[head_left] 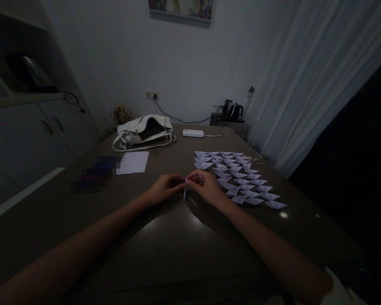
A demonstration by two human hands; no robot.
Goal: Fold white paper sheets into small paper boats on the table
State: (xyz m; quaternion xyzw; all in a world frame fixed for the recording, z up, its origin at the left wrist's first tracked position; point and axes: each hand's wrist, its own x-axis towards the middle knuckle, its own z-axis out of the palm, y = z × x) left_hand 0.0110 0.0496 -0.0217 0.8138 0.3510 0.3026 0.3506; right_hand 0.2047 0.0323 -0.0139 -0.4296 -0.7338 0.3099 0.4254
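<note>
As I look across the dark table (130, 258), rows of paper boats (238, 175) sit beside the right hand (207, 185). It and the left hand (161, 188), equally near, pinch a thin folded paper (184, 195), its long axis pointing back between the forearms (114, 221).

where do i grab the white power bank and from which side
Probably across the middle of the white power bank, from above, pinching its near and far long edges: it lies flat, lengthwise left to right, with a cord at its right end.
</note>
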